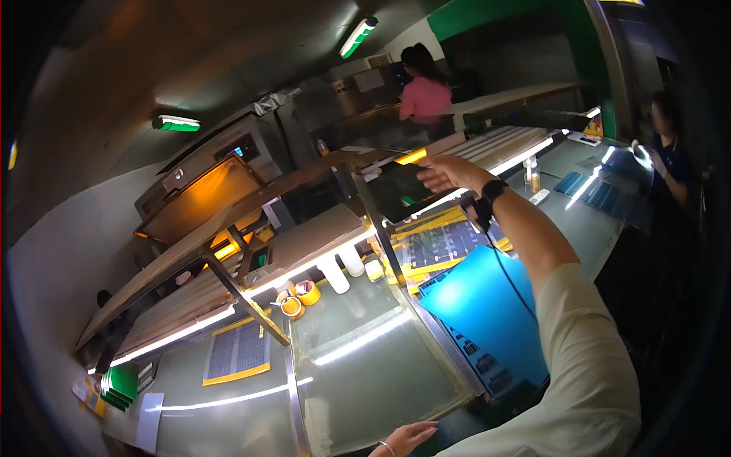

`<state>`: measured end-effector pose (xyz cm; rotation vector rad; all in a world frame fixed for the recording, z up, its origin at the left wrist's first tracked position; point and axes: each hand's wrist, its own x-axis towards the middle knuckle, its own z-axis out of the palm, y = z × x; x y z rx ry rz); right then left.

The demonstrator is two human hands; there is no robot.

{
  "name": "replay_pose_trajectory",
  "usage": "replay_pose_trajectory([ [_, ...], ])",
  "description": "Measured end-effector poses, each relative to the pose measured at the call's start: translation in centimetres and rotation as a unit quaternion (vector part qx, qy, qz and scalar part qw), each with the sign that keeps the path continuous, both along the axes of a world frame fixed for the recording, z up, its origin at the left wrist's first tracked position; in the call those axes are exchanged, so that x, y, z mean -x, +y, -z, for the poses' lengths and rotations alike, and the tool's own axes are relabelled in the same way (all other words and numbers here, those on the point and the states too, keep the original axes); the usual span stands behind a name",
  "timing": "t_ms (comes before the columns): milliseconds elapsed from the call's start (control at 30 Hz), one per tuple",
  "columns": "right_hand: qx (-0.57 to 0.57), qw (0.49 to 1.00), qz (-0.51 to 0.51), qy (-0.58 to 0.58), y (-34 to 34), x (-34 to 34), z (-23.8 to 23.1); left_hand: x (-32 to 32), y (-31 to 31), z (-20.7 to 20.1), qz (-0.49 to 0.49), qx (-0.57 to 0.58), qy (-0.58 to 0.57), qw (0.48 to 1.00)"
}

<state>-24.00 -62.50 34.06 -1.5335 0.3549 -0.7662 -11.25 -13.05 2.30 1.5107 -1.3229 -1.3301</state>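
My right arm reaches up over the lit bench, a dark watch at the wrist. Its hand (448, 174) has the fingers stretched out and apart, beside a dark flat panel (400, 196) at the shelf; whether they touch it I cannot tell. A black cable hangs from near the wrist across glossy blue sheets (487, 293). Beyond these lies a dark patterned sheet with yellow borders (438, 245). At the lower edge, my left hand (411, 439), with a bracelet, has its fingers extended near the front of the glass bench top (373, 381) and holds nothing visible.
Shelves with light tubes (304, 266) run above the bench on metal posts. Rolls of tape (292, 306) and white cylinders (333, 274) stand beneath. A yellow-edged sheet (237, 352) lies left. One person in pink (425, 97) is behind; another (668, 152) sits right beside blue patterned sheets (590, 190).
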Motion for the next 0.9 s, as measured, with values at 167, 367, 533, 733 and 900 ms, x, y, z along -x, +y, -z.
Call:
replay_pose_trajectory([
  [167, 0.385, 0.737, 0.166, 0.531, 4.4, 12.8, 12.2, 0.9, -1.8, 1.4, 0.057, -0.092, 0.019, 0.994],
  [367, -0.058, 0.726, 0.246, 0.639, 16.0, 29.9, 24.6, 5.5, -3.9, 3.1, 0.099, -0.122, 0.121, 0.980],
  [533, -0.278, 0.882, 0.250, 0.286, 24.9, 29.2, 32.8, 10.0, -6.5, 1.8, 0.115, -0.167, 0.169, 0.965],
  [733, -0.338, 0.882, 0.291, 0.154, 28.9, 26.2, 33.1, 12.9, -7.7, 0.5, 0.061, -0.241, 0.249, 0.936],
  [900, -0.317, 0.930, 0.126, 0.137, 37.0, 22.6, 30.4, 12.5, -7.9, 0.6, -0.105, -0.148, 0.467, 0.865],
])
